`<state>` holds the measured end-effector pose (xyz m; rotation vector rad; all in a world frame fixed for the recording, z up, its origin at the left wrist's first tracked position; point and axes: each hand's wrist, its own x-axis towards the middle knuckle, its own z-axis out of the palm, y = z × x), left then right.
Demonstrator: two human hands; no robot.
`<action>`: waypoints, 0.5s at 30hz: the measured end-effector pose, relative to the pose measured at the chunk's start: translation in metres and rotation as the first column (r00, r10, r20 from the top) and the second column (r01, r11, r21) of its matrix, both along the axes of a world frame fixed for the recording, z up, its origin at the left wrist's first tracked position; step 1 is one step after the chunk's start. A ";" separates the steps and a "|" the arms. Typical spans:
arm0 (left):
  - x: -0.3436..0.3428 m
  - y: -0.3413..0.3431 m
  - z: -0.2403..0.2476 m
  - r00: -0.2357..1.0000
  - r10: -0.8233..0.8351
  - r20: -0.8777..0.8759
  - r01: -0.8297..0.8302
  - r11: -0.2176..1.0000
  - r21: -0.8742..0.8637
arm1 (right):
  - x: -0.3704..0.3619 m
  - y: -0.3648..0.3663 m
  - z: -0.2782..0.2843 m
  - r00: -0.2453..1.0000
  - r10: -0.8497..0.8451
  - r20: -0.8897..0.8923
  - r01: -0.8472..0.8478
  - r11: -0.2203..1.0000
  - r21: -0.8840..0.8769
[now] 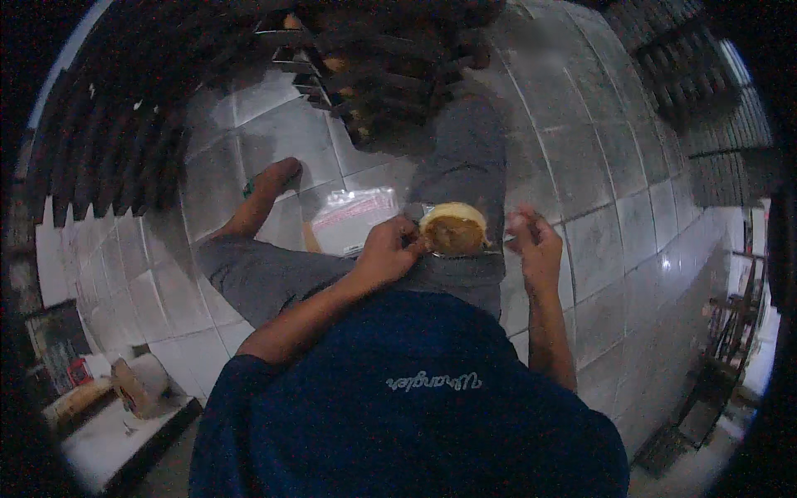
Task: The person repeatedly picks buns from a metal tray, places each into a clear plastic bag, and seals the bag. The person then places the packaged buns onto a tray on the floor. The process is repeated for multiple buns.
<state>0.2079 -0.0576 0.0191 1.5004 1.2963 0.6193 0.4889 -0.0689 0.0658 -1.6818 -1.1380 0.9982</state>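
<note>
A round piece [453, 229], pale yellow along its rim and brown on its face, lies over my lap; its exact kind is too blurred to tell. Clear, shiny film shows at its edges. My left hand [392, 249] grips its left edge between thumb and bent fingers. To the right of it, apart from it, my right hand [535, 246] is raised with the fingers drawn together. Something pale shows at those fingertips, too smeared to name. Beside my left hand, a stack of clear plastic bags [355, 222] with reddish print lies on the floor.
Grey tiles [594, 241] cover the floor. Ahead stands a dark heap of stacked, slat-like pieces [374, 75]. A roll of tape [139, 382] rests on a white surface [124, 440] at lower left. A dark rack [706, 382] is at right.
</note>
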 end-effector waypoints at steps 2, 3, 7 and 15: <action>-0.003 -0.002 -0.002 0.998 0.023 0.059 -0.026 0.999 0.048 | -0.028 -0.003 0.016 0.966 0.259 0.011 -0.257 0.964 -0.061; -0.007 -0.001 -0.004 0.997 0.001 0.075 -0.008 0.995 0.100 | -0.046 0.005 0.022 0.898 0.430 0.089 -0.426 0.903 -0.057; -0.057 -0.008 -0.020 0.921 0.287 0.262 -0.321 0.942 0.097 | -0.112 0.063 0.067 0.858 0.507 0.081 -0.511 0.858 0.046; -0.133 -0.028 -0.056 0.502 0.243 -0.830 0.173 0.912 0.372 | -0.175 0.348 0.364 0.799 -0.208 0.563 -0.582 -0.035 0.813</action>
